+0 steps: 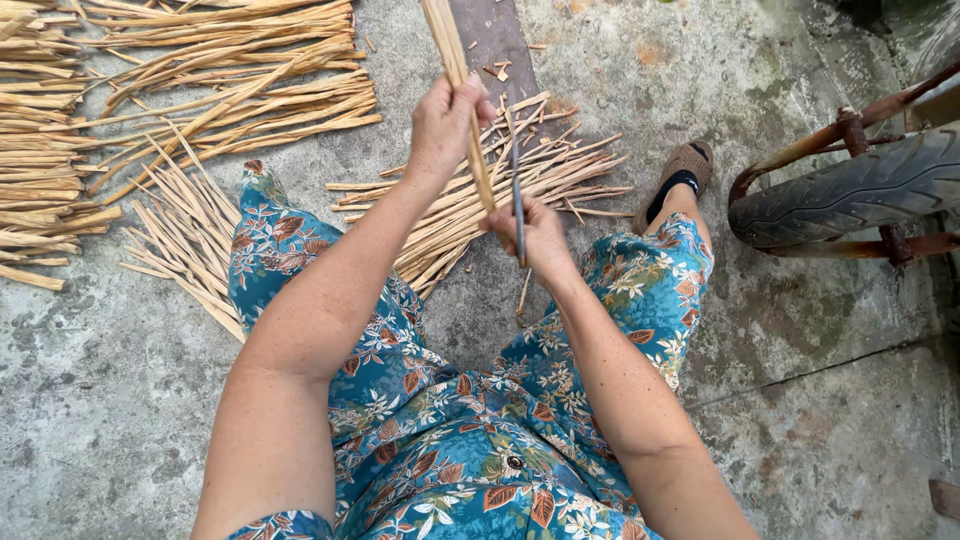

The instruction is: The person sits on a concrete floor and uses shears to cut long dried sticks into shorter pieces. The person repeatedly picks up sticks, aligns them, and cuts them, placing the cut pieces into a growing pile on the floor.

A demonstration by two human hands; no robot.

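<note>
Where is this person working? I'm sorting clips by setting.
Probably an outdoor yard used for handcraft: a stained concrete floor, piles of split bamboo strips laid out on it, and a tyre on a rusty frame at the side.

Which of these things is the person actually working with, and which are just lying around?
In use: bamboo strip in the left hand; knife in the right hand; split sticks piled on the floor.
Lying about: tyre, rusty frame.
</note>
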